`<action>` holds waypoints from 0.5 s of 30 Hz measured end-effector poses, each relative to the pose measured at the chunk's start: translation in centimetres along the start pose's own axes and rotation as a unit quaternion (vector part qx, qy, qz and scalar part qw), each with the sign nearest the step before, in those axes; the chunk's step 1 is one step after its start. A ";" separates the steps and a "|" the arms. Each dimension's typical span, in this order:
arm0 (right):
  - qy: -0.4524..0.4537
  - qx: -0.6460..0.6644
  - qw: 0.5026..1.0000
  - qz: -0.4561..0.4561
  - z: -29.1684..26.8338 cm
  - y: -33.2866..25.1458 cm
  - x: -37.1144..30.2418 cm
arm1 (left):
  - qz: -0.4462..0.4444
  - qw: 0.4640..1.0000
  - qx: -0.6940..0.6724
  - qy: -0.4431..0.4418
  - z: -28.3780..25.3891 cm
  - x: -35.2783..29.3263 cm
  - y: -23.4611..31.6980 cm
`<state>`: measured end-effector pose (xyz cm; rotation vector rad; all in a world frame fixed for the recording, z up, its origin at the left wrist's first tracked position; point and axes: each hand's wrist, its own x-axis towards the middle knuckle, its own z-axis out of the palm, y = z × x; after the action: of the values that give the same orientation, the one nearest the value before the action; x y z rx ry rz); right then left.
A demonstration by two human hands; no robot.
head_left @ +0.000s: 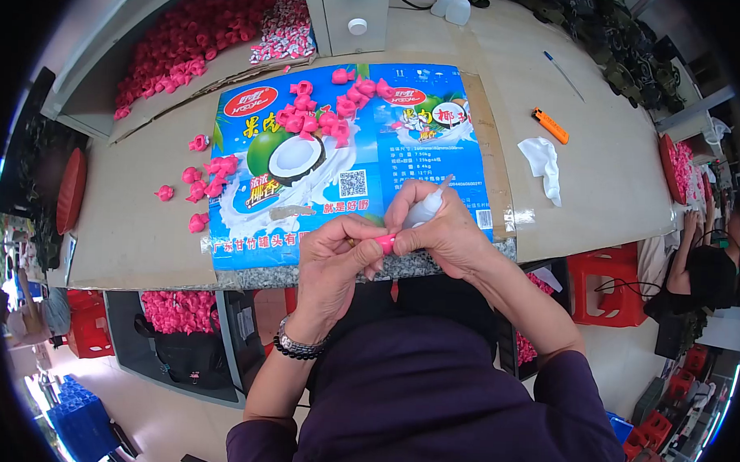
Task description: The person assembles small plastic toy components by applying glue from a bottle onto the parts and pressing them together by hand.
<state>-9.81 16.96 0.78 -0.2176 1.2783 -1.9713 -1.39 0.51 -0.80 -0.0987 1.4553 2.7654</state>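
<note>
Pink and glossy, the small moulded piece (385, 243) lies between my two hands, above the near edge of the blue printed cardboard sheet (429, 164). My left hand (330, 250) pinches one end between thumb and fingers; my right hand (450, 234) closes its thumb and fingertip on the other end and also carries a white squeeze bottle (424, 210), whose nozzle points up and away from the piece. Similar pink pieces (296, 118) lie in a loose cluster on the sheet. From its size against my fingertips, I judge the piece very light; its sheen suggests smooth plastic or rubber, firm enough for a pinch but liable to slip or roll. I would grip it on opposite outer sides, pads flat. The bottle's walls are probably soft, so I would hold its body lightly, lest pressure force out its contents.
</note>
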 end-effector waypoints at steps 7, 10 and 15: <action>0.014 -0.006 1.000 -0.025 -0.2 0.4 0.3 | 0.008 0.999 -0.016 0.034 0.2 0.0 -0.5; 0.016 -0.008 0.999 -0.036 -0.3 0.5 0.5 | 0.012 0.999 -0.014 0.043 0.4 0.1 -0.5; 0.020 -0.005 0.999 -0.045 0.0 0.5 0.4 | 0.017 0.999 -0.007 0.045 0.3 0.0 -0.4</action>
<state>-9.86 16.53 0.30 -0.2443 1.3246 -2.0550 -1.35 0.99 -0.93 -0.2037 1.4718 2.8343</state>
